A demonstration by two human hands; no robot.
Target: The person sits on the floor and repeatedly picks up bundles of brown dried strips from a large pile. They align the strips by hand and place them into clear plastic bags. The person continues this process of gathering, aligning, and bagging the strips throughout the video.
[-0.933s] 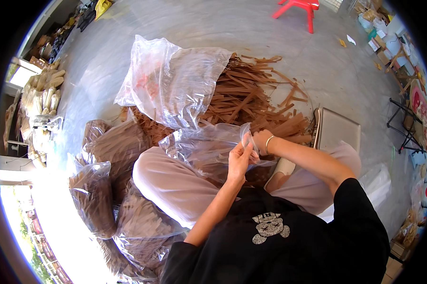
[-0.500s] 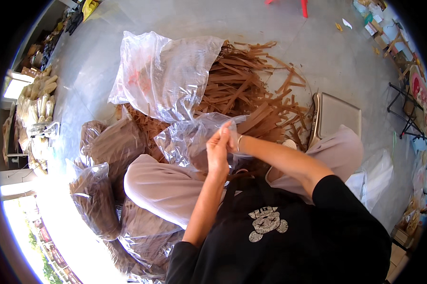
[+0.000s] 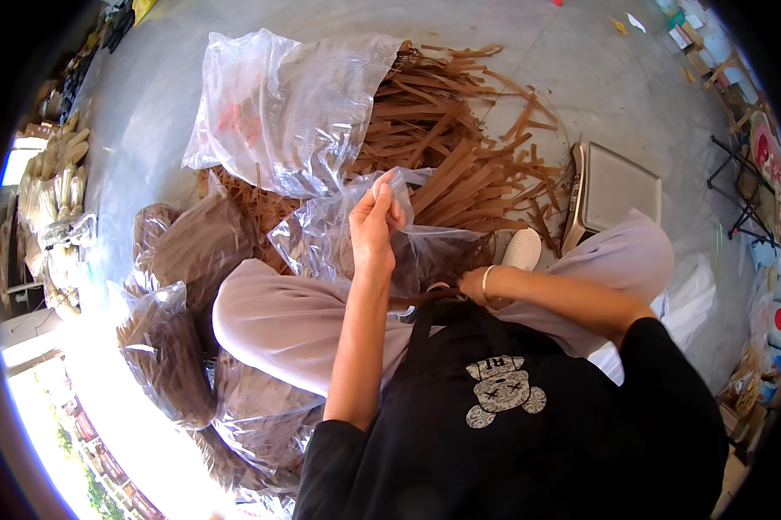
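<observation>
In front of my crossed legs lies a clear plastic bag (image 3: 321, 234) with brown material showing through it. My left hand (image 3: 375, 224) is raised over it, thumb and fingers pinched on the bag's upper edge. Down by my lap, close to the bag's near right side, is my right hand (image 3: 475, 284), a pale bangle on its wrist. Its fingertips are hidden, so what they touch does not show. Beyond the bag spreads a heap of flat brown strips (image 3: 442, 121), partly under a large clear plastic sack (image 3: 295, 113).
Several filled clear bags of brown strips (image 3: 169, 355) are piled left of my knee. A flat grey-topped platform (image 3: 620, 191) stands right of the heap. A pale perforated shoe (image 3: 522, 250) is by my right hand. White plastic (image 3: 689, 295) lies beyond my right knee.
My right hand has come away from my left and dropped down toward my lap. The left hand stays up with the bag's edge, and the bag's mouth spreads wider to the right.
</observation>
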